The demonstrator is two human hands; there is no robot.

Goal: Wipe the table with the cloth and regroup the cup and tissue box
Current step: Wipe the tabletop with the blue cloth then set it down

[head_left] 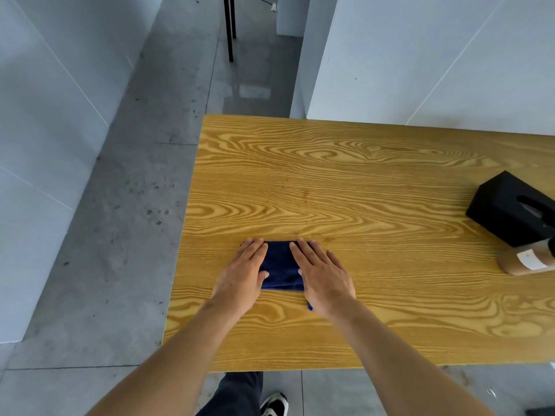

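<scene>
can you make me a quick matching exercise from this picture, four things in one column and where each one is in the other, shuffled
Things:
1. cloth
2. tissue box
3. cup
4. shoe

Places:
A. on the floor below the near table edge
B. lying on its side at the right edge of the view, just nearer than the black box
C. flat on the table under both hands
D. far right of the table, cut off by the frame

Pairs: 1-C, 2-D, 3-B, 4-A

The left hand and right hand lie flat, palms down.
</scene>
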